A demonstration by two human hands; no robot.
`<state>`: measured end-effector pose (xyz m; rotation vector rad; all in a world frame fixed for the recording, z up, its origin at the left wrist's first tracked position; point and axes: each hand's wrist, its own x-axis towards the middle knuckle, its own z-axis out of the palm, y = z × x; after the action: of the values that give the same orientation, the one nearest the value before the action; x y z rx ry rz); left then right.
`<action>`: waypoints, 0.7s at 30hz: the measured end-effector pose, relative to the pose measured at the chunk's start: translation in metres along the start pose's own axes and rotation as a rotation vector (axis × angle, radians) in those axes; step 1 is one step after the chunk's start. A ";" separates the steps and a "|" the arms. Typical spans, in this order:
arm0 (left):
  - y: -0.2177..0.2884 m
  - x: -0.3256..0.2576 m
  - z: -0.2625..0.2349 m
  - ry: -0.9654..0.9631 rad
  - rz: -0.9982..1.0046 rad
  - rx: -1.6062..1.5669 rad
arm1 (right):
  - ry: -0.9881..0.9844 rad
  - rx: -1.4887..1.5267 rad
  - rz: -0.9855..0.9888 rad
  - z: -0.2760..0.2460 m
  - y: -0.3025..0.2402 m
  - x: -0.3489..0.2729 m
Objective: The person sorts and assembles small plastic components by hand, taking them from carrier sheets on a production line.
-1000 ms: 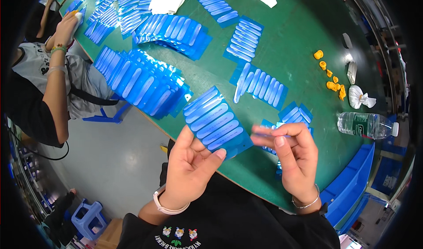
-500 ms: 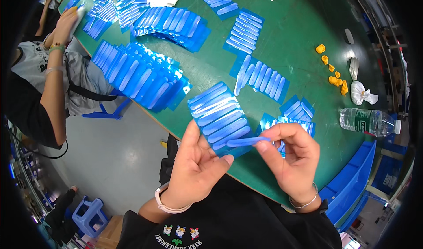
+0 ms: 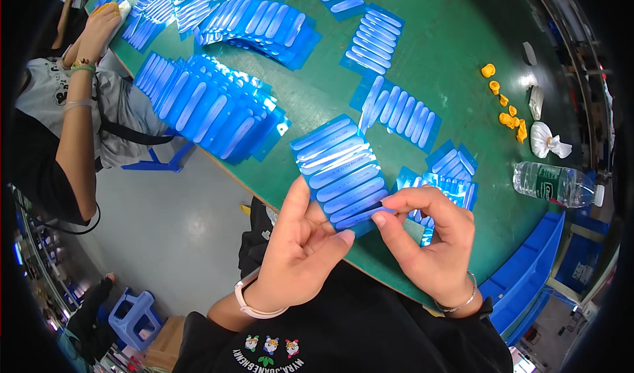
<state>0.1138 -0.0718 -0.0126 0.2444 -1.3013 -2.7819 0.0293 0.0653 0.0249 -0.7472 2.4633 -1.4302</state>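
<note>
My left hand (image 3: 294, 261) grips the lower left edge of a blue film sheet (image 3: 341, 165), thumb on top and fingers beneath. Long, rounded, light-blue strips lie in a row across this sheet, with faint print along them. At its lower right edge, the thumb and forefinger of my right hand (image 3: 432, 244) pinch the end of one strip (image 3: 360, 218). That strip lies along the bottom of the row; whether its whole length touches the film I cannot tell. Beyond the held sheet, another sheet (image 3: 409, 118) lies on the green table (image 3: 456, 62), with one strip slanting off its left side.
Stacks of blue sheets (image 3: 205, 109) line the table's left side. Yellow finger cots (image 3: 508, 118), a tied white bag (image 3: 548, 140) and a water bottle (image 3: 555, 183) stand at right, near a blue bin (image 3: 528, 267). A co-worker's arm (image 3: 82, 109) reaches in at far left.
My right hand has brought the strip's raised end down to the sheet, so it now lines up with the row. The held sheet has shifted slightly right and up.
</note>
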 end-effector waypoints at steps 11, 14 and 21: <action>-0.004 -0.004 -0.001 0.045 0.057 0.181 | -0.026 -0.252 -0.205 -0.002 0.002 0.004; -0.005 -0.004 -0.001 0.086 0.098 0.176 | -0.039 -0.408 -0.212 -0.001 -0.004 0.005; 0.001 -0.001 0.000 0.045 0.099 0.126 | -0.122 -0.078 0.016 -0.014 0.007 0.011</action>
<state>0.1148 -0.0719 -0.0120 0.2403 -1.4388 -2.6014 0.0122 0.0735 0.0271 -0.8038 2.4375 -1.2507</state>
